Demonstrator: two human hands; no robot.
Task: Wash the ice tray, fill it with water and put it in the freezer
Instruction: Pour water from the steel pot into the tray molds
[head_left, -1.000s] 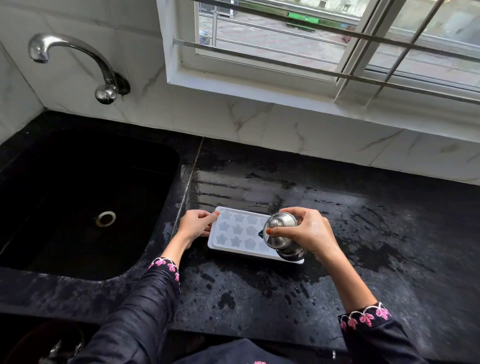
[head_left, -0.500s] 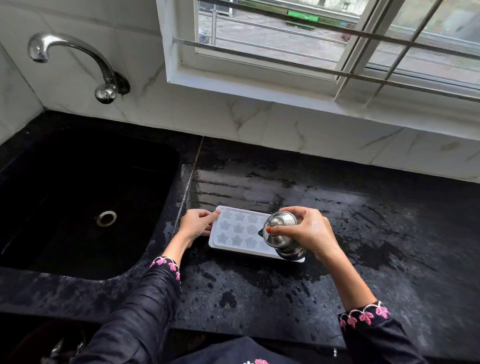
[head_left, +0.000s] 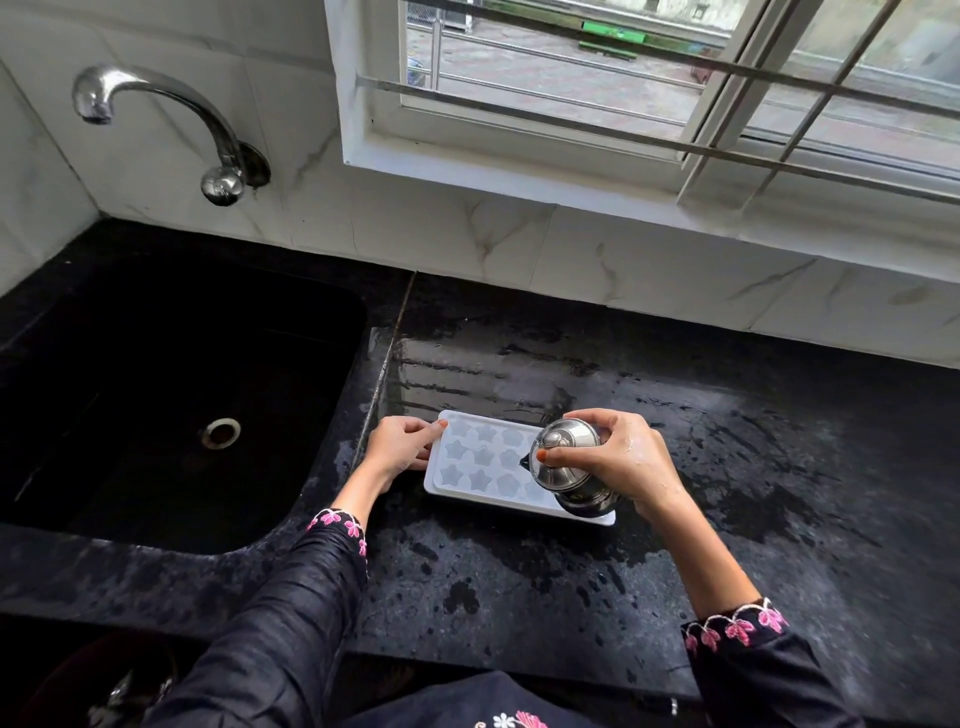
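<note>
The wet black counter (head_left: 753, 467) filled most of your view, with the dark sink (head_left: 130, 415) sunk into its left part and the chrome tap (head_left: 171, 111) on the tiled wall above it. The white ice tray (head_left: 480, 460) lay flat on the counter just right of the sink's edge and straight in front of you. Its long axis ran left to right, with the right end slightly nearer your body.

Above the tray's right end you held a small steel jug (head_left: 566, 462), tipped so its dark spout pointed left over the star-shaped cells. From that I judge you were at the filling step. Whether water was running, I could not tell.

Your hands were apart, one at each end of the tray. Your right hand (head_left: 623, 462) was wrapped over the jug's domed top. Your left hand (head_left: 400, 449) held the left short end, fingers curled and one fingertip on the rim. That made the left hand the nearer one for lifting the tray level.
</note>
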